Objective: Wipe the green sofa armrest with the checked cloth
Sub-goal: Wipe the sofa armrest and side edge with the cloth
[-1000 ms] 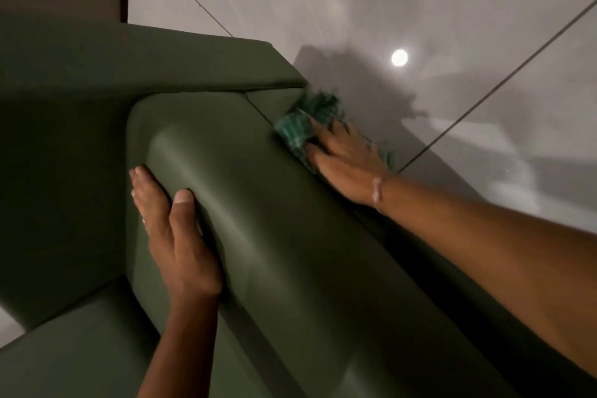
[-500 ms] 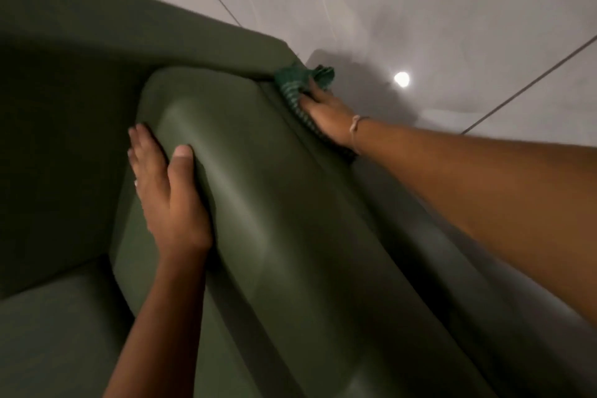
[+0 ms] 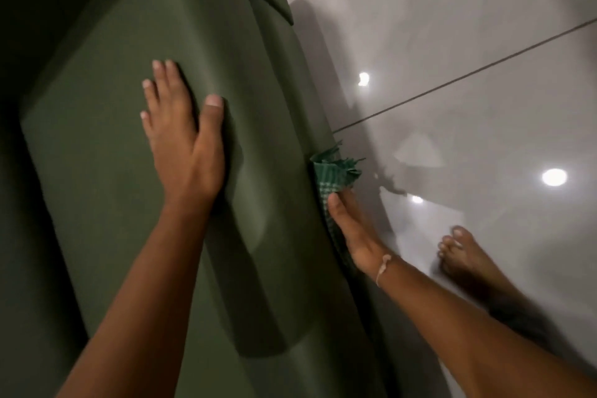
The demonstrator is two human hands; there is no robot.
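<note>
Head view, looking down along the green sofa armrest, which ran from the upper left toward the lower centre of the frame. Your left hand lay flat on the broad top face of the armrest, palm down, fingers straight and close together, thumb spread to the right; it held nothing. Your right hand was on the armrest's outer side face, pressing the checked cloth flat against the upholstery. The palm and the extended fingers lay over the cloth; whether any fingers curled around it could not be told, since they were mostly hidden behind the hand. The cloth, green with a pale check and a frayed fringe, stuck out beyond the fingertips, its fringe standing free of the sofa above the floor. A thin bracelet circled your right wrist. To the right, the glossy grey tiled floor showed a dark grout line and round light reflections. Your bare foot stood on the tiles near the sofa's base, just right of your right forearm.
</note>
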